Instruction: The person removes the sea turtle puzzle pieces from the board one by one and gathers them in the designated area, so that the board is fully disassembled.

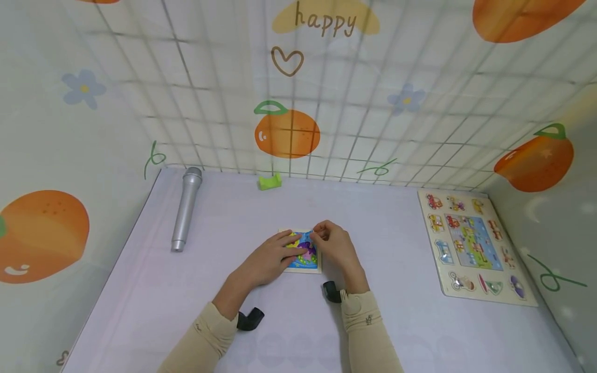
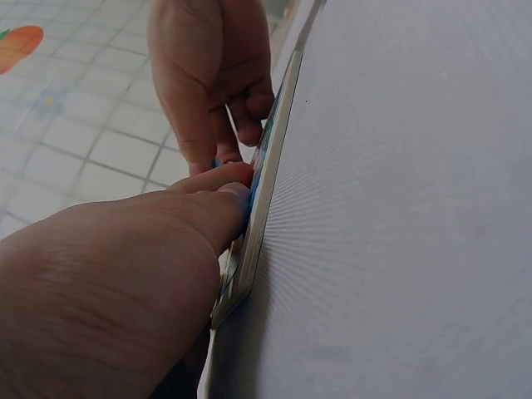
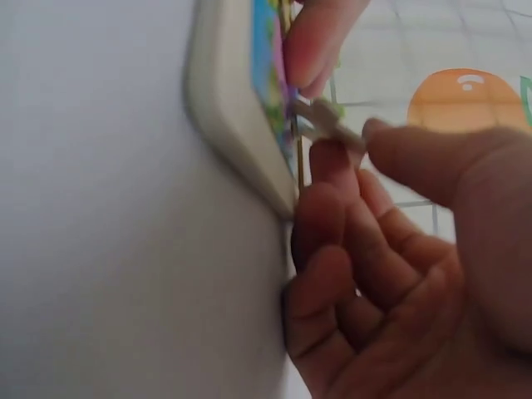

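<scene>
A small jigsaw puzzle board (image 1: 320, 263) with a pale frame and a bright blue, yellow and purple picture lies flat on the table. My left hand (image 1: 274, 257) rests on its left side, fingers stretched over the picture. At the upper right corner is my right hand (image 1: 335, 245). In the right wrist view its thumb and forefinger pinch a thin puzzle piece (image 3: 328, 125), which is tilted up at the picture's surface. The other right fingers are curled beside the board edge (image 3: 233, 141). From the left wrist view, the left fingertips press on the picture.
A silver microphone (image 1: 186, 210) lies at the left. The small green block (image 1: 270, 181) stands by the back grid wall. At the right lies a larger puzzle board (image 1: 436, 259) with vehicle pictures. Black curved pieces (image 1: 250, 319) show beside both wrists.
</scene>
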